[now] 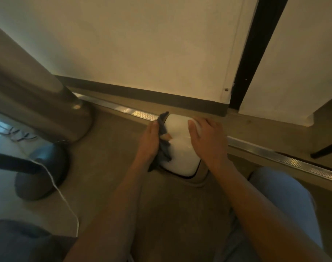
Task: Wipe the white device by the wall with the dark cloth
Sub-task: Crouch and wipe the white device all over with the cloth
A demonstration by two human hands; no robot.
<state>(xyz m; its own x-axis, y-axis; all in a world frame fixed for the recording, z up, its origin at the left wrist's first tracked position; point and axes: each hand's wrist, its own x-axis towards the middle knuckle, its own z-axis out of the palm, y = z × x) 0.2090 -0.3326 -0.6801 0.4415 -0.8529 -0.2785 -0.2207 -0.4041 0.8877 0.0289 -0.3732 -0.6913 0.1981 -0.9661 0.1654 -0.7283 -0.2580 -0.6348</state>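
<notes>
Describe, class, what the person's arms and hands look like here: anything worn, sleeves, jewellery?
Both forearms are bare to the frame's edge, with no sleeve showing. The left hand and right hand wear no gloves; no watch, ring or bracelet is visible. Light trousers cover the leg.

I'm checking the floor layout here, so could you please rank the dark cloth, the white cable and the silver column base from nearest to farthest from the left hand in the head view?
From the left hand:
1. Dark cloth, gripped in that hand against the white device's left side.
2. Silver column base, on the floor further left.
3. White cable, trailing down at lower left, slightly farther.
</notes>
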